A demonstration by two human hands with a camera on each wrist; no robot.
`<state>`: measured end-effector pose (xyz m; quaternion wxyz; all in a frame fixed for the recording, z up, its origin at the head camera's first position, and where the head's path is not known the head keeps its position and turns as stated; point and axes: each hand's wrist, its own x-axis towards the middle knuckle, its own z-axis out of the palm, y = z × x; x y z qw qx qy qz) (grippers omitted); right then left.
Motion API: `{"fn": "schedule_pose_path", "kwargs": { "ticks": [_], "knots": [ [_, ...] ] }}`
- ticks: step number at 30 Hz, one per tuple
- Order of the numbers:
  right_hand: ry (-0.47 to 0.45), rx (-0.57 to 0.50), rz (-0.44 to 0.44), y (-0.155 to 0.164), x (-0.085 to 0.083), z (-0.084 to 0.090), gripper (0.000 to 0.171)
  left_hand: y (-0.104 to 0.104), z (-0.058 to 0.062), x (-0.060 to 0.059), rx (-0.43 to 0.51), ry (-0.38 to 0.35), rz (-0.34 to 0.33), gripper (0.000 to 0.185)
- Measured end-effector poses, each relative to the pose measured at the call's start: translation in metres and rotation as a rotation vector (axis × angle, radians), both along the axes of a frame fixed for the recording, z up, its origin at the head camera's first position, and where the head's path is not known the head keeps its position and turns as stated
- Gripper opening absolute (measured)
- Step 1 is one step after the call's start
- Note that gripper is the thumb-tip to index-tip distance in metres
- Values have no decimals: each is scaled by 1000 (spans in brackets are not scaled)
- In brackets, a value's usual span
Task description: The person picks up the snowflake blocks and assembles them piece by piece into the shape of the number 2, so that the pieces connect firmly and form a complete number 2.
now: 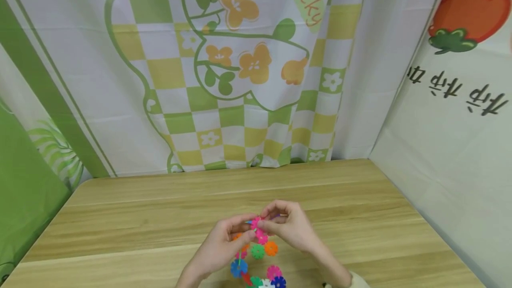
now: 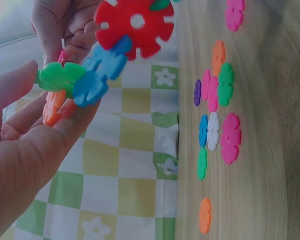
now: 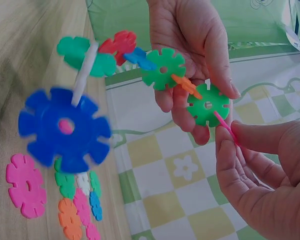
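Note:
Both hands meet over the table around a chain of interlocking plastic snowflake discs. My left hand holds the chain near its upper end, thumb by a green disc and an orange disc at its fingers. Thumb and fingers of my right hand pinch a pink disc, seen edge-on, its edge right at the green disc's rim. From there the chain runs through another green disc, a blue disc and a red disc, down to a white disc and a dark blue disc.
Loose discs lie on the wooden table below the hands, among them a green disc, an orange disc and a pink disc. A patterned curtain hangs behind the table; a white printed cloth hangs at the right.

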<state>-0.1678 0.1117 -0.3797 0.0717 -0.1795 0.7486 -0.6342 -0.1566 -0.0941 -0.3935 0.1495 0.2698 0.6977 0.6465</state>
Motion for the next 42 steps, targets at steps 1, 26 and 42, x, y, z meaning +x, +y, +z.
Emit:
{"fn": "schedule_pose_path", "kwargs": {
  "ticks": [1,26,42],
  "knots": [
    [2,1,3,0,0,0,17,-1,0,0,-1,-2,-2,45],
    [81,445,19,15,-44,-44,12,-8,2,-1,14,-97,24,40],
    [70,576,40,13,-53,-63,27,-7,2,-1,24,-90,59,42]
  ]
}}
